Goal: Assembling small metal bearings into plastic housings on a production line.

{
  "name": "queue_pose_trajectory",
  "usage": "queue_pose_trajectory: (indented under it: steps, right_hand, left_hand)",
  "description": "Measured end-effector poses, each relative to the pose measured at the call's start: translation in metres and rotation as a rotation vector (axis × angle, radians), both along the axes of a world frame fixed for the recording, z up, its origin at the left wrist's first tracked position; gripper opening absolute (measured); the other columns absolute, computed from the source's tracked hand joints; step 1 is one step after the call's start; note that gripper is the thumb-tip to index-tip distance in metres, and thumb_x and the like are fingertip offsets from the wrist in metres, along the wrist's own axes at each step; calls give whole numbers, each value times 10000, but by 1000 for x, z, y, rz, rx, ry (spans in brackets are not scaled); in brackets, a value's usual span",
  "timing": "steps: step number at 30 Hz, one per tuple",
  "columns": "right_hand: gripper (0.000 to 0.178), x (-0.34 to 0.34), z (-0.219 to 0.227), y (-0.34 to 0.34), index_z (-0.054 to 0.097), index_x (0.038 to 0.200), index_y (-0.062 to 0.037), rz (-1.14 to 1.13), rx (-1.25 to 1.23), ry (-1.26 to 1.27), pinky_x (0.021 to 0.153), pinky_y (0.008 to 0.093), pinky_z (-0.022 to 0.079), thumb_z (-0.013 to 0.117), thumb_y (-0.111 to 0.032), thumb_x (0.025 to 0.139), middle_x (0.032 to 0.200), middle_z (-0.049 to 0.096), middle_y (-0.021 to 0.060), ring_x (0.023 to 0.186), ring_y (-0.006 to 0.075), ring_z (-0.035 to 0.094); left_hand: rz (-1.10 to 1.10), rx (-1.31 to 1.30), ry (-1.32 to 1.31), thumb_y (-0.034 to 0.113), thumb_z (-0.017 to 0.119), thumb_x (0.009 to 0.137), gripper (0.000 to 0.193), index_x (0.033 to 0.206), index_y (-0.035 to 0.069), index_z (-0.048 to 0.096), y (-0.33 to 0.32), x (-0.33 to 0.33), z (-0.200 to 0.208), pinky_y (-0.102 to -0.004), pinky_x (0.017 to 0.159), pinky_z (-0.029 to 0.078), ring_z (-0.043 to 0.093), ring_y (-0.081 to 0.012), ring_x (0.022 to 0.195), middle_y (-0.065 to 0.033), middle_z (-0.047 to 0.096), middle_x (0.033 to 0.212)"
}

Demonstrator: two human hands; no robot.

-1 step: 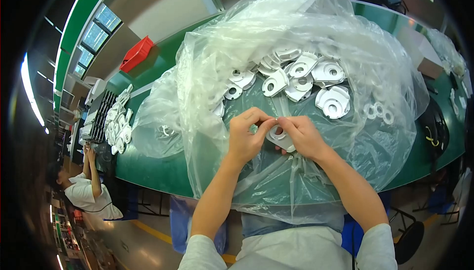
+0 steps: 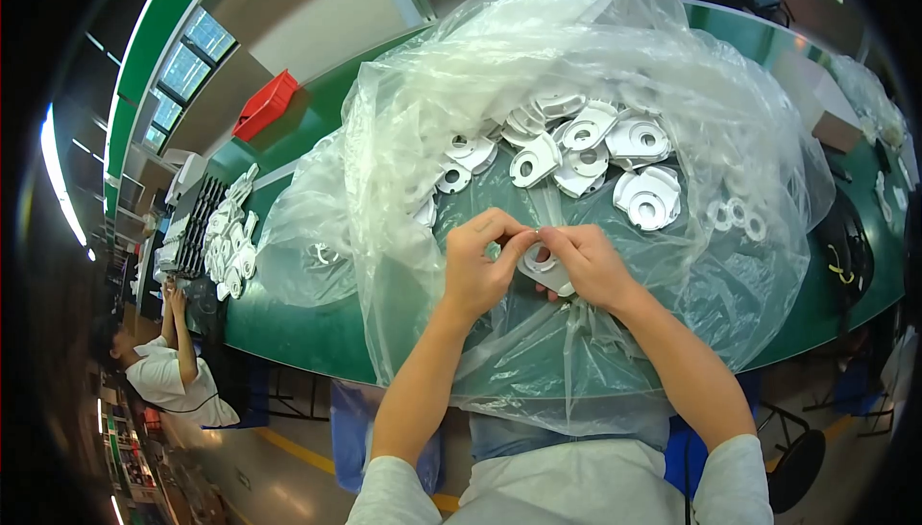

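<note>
A white plastic part with a round hole (image 2: 549, 278) is held between my two hands above a clear plastic sheet. My left hand (image 2: 480, 261) pinches its far left edge with thumb and forefinger. From the other side my right hand (image 2: 588, 261) grips it, thumb on top and fingertips showing below. The thumbs nearly meet at the far rim; whether something small sits between them is too fine to tell. Beyond my hands lies a heap of similar white parts (image 2: 588, 131) within the sheet. One such part (image 2: 647, 200) lies nearest my right hand.
Clear plastic sheeting (image 2: 423, 83) covers much of the green table (image 2: 317, 333). Several white rings (image 2: 737, 218) lie at the right. A red bin (image 2: 266, 105) stands far left. A co-worker (image 2: 178, 371) sits at the left beside more white parts (image 2: 229, 242). A box (image 2: 816, 102) stands far right.
</note>
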State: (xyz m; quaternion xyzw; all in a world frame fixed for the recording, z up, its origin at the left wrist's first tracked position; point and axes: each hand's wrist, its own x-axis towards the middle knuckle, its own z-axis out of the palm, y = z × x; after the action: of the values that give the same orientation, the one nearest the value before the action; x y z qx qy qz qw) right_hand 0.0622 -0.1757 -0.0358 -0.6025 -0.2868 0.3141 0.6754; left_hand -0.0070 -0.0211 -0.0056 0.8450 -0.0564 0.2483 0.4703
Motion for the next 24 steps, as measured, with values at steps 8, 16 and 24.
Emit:
queue_pose_trajectory:
  steps: [8,16,24]
  right_hand:
    - [398,1,5,3,573,827,22,-7,37,232,479,239,450,439,-324,970,616,603,71,517,122,584]
    - [228,2,-1,1,564,805,-7,-212,-23,-423,515,321,426,510,-221,863,596,564,111,543,199,577]
    - [168,-4,14,-3,584,794,-45,-256,-128,-609,500,380,385,537,-205,814,592,527,157,525,338,497]
  left_hand:
    - [57,-101,22,10,644,779,40,810,-15,644,2,8,-13,-244,544,430,563,-143,614,-75,607,721]
    - [-51,-17,-65,-12,646,758,91,848,3,652,0,6,0,-248,560,456,578,-150,652,-86,628,805]
    - [-55,-11,-32,-39,629,714,104,811,-15,601,-2,1,0,-249,604,441,548,-124,674,-65,577,810]
